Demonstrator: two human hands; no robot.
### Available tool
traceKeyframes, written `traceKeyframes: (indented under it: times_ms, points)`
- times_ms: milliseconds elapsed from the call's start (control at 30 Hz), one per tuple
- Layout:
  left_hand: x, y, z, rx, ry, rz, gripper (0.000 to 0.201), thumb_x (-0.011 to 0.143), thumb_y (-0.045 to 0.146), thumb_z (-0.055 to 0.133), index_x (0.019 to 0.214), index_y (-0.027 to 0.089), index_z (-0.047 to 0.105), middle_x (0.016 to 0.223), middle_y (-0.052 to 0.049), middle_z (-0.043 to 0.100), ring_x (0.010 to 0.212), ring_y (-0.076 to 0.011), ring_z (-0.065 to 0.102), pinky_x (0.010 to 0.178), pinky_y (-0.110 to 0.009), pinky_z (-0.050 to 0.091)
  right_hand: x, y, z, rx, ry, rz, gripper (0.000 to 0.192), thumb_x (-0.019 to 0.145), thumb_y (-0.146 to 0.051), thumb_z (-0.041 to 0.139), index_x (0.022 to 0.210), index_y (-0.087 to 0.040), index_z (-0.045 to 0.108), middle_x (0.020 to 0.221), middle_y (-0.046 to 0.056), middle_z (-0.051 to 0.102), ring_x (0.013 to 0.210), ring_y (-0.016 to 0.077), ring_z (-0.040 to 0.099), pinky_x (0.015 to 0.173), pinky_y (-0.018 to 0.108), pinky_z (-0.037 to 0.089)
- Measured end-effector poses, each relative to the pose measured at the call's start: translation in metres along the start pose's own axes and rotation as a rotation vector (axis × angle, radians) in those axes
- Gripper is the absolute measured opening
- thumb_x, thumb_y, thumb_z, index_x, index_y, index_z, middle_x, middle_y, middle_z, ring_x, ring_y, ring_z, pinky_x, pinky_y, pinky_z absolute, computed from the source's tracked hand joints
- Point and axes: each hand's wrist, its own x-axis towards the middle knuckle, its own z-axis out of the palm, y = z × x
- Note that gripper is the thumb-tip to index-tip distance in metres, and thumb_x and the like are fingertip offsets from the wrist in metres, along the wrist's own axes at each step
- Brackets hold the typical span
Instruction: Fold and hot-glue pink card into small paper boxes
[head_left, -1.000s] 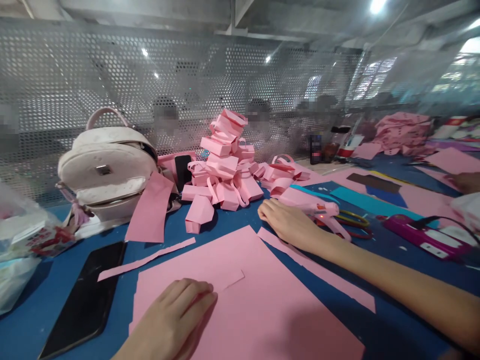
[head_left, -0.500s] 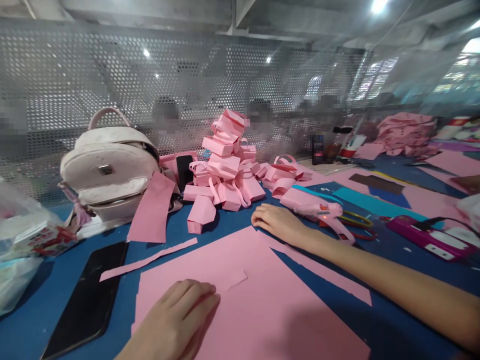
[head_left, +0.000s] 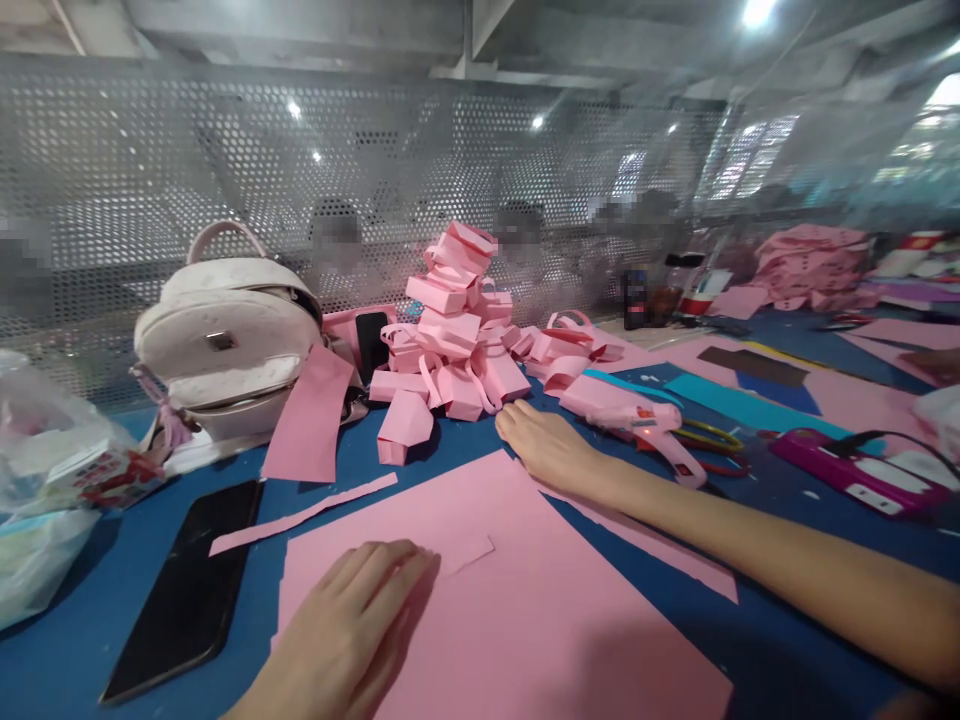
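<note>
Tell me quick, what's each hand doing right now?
Left hand: open, flat on the pink paper sheet, holding nothing.
Right hand: open, resting at the sheet's far edge, holding nothing.

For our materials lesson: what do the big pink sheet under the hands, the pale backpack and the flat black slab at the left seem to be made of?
Big pink sheet: thin matte paper or card, judging by its cut edges; left hand lies flat on it.
Pale backpack: probably faux leather, with a soft sheen and embossed surface.
Flat black slab: glossy glass-like face, apparently a phone.

right hand (head_left: 551,447) slid toward paper pile (head_left: 457,340)
</note>
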Motion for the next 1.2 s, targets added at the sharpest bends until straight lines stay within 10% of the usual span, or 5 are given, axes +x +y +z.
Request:
traceKeyframes:
  times_ms: [233,533,700,900,1200]
  points:
    - [0.002,0.002,-0.002,-0.104,0.005,-0.039,0.040,0.103,0.015,0.043,0.142,0.023,0.052,0.130,-0.013,0.064,0.118,-0.0257,0.061,0.098,-0.039,0.055,0.003,-0.017,-0.051,0.364,0.134,0.020,0.015,0.102,-0.014,0.034,0.094,-0.020,0.045,0.095,0.007,0.061,0.085,0.0195,0.058,0.076,0.032,0.046]
    - [0.018,0.007,-0.005,-0.862,0.132,-0.468,0.035,0.101,0.033,0.054,0.135,0.027,0.057,0.131,-0.012,0.065,0.107,-0.0228,0.068,0.096,-0.040,0.057,-0.011,-0.076,-0.053,1.555,-0.224,0.095,0.018,0.102,-0.036,0.047,0.093,-0.021,0.042,0.075,-0.003,0.058,0.060,0.0102,0.053,0.055,0.022,0.040]
    - [0.061,0.028,0.000,-1.410,0.005,-0.431,0.048,0.080,0.035,0.083,0.117,0.019,0.057,0.104,-0.010,0.073,0.096,-0.0253,0.075,0.084,-0.039,0.059,-0.003,-0.098,-0.054,1.628,-0.290,-0.025,0.018,0.097,-0.035,0.055,0.090,-0.021,0.047,0.068,-0.007,0.050,0.055,0.0091,0.046,0.051,0.020,0.039]
    - [0.085,0.040,-0.005,-1.383,-0.049,-0.444,0.036,0.078,0.044,0.083,0.081,0.011,0.070,0.073,-0.008,0.076,0.067,-0.0197,0.074,0.067,-0.030,0.058,-0.013,-0.078,-0.082,1.522,-0.106,-0.078,0.028,0.094,-0.043,0.062,0.087,-0.021,0.047,0.064,-0.006,0.052,0.053,0.0087,0.048,0.049,0.021,0.037]
    - [0.030,0.003,-0.076,-1.018,0.513,-0.592,0.015,0.081,0.029,0.082,0.088,0.017,0.078,0.076,-0.001,0.077,0.068,-0.0126,0.070,0.069,-0.021,0.058,-0.073,-0.014,-0.094,1.285,-0.093,0.150,0.041,0.090,-0.061,0.063,0.084,-0.023,0.052,0.061,0.003,0.065,0.048,0.0151,0.058,0.042,0.027,0.033]
